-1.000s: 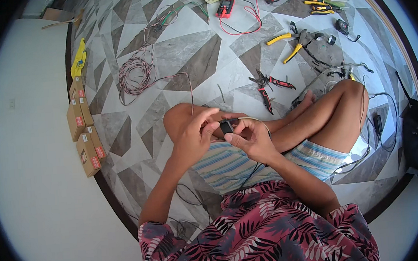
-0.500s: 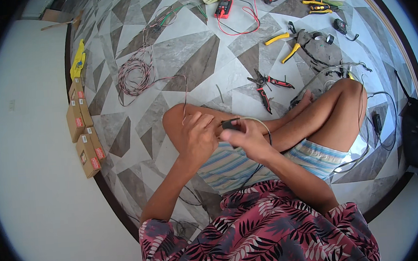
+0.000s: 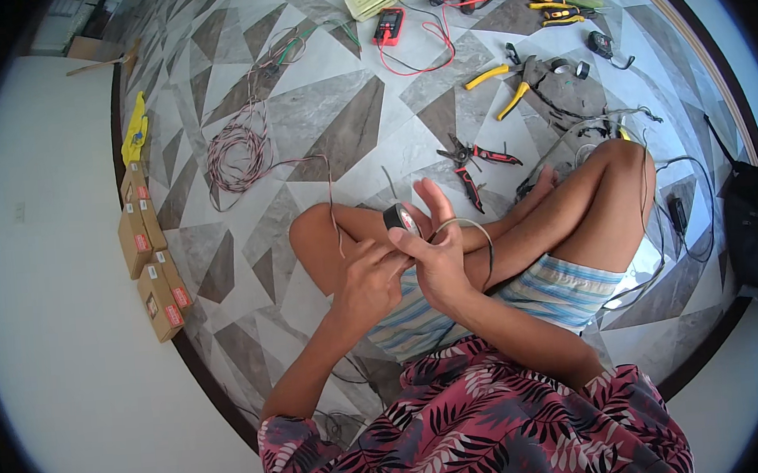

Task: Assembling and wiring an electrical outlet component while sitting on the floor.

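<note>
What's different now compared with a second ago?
The black tape roll has turned so its round face shows; the right hand has straightened its fingers upward, thumb against the roll. The left hand has closed up and moved nearer the body. The view shifted slightly; the coiled wire, multimeter and red-handled pliers lie as before.

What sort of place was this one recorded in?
Probably a room indoors, used as a makeshift electrical workspace: a red multimeter, a coil of wire and red-handled pliers lie on the patterned floor.
</note>
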Motion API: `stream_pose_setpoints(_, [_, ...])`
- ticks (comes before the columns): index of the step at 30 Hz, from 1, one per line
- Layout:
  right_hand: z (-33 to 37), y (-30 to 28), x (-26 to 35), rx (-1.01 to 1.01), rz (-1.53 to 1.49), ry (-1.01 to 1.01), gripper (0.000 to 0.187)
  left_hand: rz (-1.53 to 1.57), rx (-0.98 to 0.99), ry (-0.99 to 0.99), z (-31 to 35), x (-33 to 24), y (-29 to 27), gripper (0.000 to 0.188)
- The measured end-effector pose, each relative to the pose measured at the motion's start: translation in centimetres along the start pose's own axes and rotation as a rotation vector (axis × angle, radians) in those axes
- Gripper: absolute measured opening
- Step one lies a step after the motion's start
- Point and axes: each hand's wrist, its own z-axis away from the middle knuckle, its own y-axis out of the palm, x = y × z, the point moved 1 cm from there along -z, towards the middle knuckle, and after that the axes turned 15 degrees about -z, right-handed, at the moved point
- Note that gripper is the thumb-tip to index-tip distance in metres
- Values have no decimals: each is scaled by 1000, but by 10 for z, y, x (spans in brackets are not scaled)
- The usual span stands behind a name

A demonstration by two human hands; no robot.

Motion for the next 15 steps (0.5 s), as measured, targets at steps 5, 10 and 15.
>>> stream_pose_setpoints(5, [-29, -37, 0, 385, 414, -34, 71, 25, 10, -30, -5, -2, -11, 22])
stream_pose_setpoints(10, [-15, -23, 21, 644, 648, -136, 82, 48, 11, -83, -7, 8, -21, 19])
stream_pose_setpoints(15, [-15, -29, 22, 660, 697, -109, 84, 56, 16, -127, -13, 9, -31, 17])
